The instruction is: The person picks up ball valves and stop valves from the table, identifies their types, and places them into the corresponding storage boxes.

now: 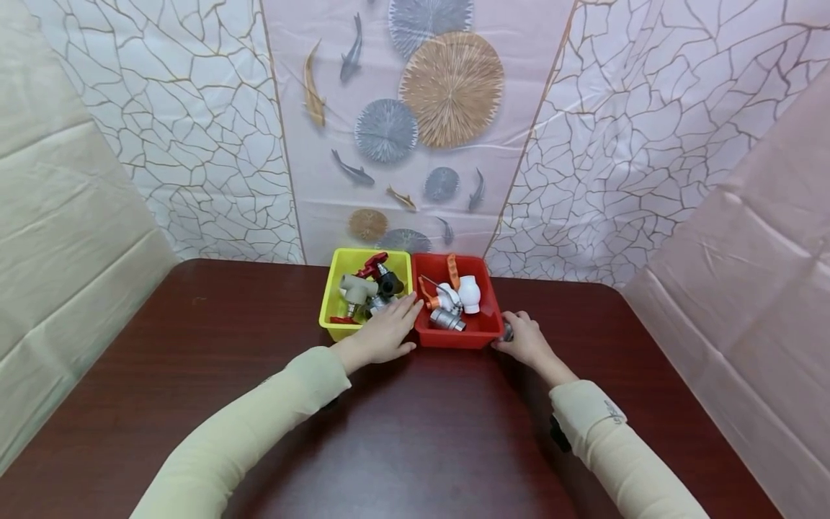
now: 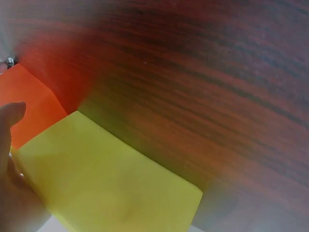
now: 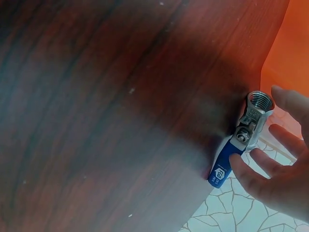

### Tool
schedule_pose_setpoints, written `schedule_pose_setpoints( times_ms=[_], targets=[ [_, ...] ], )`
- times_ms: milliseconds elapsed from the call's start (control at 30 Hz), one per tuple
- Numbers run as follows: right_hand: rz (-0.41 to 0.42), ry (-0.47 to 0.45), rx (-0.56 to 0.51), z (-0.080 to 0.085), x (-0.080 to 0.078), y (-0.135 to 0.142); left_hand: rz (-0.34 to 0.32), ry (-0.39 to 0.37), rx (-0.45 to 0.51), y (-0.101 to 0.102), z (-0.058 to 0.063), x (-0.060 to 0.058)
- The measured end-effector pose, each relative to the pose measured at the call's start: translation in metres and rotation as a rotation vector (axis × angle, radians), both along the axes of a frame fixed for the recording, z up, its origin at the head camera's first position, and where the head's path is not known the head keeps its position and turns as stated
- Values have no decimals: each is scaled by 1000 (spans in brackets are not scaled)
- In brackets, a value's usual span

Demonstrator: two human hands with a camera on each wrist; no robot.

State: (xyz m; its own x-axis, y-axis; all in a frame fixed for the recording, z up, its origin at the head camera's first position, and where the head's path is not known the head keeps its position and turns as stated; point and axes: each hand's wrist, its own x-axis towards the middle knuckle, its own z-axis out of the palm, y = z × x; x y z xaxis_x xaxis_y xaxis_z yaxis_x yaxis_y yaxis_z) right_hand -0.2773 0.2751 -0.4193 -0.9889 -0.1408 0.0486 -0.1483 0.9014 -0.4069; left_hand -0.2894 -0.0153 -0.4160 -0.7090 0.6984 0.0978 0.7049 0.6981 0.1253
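Observation:
Beside the right wall of the red bin [image 1: 454,340] is a metal ball valve [image 3: 253,118] with a blue lever handle [image 3: 222,166]. My right hand [image 1: 527,340] is at this valve, its fingers spread and slightly bent; one fingertip overlaps the blue handle in the right wrist view. A gap shows between thumb and valve, and no firm grip is visible. My left hand [image 1: 389,331] lies over the front right corner of the yellow bin [image 1: 340,333], fingers extended toward the red bin. It covers part of the yellow bin's contents.
The yellow bin holds a grey plastic valve [image 1: 357,288], red-handled parts [image 1: 372,264] and a black fitting [image 1: 390,282]. White and orange valve parts [image 1: 469,294] and a metal fitting [image 1: 447,319] lie in the red bin. Both bins adjoin on the dark wooden table [image 1: 415,432], near the back curtain.

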Motion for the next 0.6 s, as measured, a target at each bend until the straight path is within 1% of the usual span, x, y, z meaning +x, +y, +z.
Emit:
schedule_pose_setpoints(
  times_ms=[133,233,433,600],
  targets=[
    [-3,-17,12,0,-3,-1,21,27,-46,1,-2,-1],
    [-4,-30,30,0,-7,-2,45,23,-64,3,-2,0],
    [0,-72,45,-3,-9,0,63,6,-72,7,-1,2],
    [23,-77,37,-7,-9,1,78,-2,-75,7,-2,3]
  ],
)
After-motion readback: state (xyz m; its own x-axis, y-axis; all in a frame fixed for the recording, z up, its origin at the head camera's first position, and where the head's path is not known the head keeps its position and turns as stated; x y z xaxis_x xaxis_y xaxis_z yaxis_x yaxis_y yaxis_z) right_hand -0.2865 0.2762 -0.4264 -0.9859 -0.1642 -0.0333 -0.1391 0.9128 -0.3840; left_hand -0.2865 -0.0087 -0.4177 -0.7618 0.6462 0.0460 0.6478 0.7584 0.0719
